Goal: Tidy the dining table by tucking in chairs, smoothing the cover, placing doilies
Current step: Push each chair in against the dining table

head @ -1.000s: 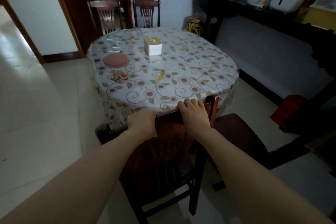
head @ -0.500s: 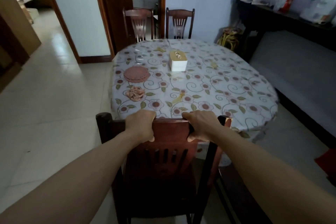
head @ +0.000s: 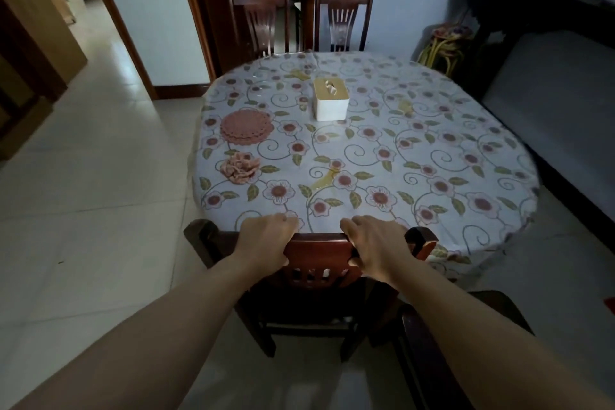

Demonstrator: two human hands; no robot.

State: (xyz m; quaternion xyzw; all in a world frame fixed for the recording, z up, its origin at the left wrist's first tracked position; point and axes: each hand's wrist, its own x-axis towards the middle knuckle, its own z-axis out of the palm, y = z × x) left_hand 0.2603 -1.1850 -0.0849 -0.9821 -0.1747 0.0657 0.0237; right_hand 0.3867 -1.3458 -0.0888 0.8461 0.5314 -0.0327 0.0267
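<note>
We grip the near chair's (head: 319,253) top rail, left hand (head: 266,243) and right hand (head: 379,246) both clamped on it, its back at the surface (head: 432,160) edge. Left of the tissue box (head: 330,103), the doilies (head: 246,126) lie stacked, unplaced; the cover awaits smoothing.

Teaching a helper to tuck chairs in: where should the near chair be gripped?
Grip the chair by its flat top rail, from behind. The left hand and right hand hold it so, spaced apart; it faces the table squarely.
</note>
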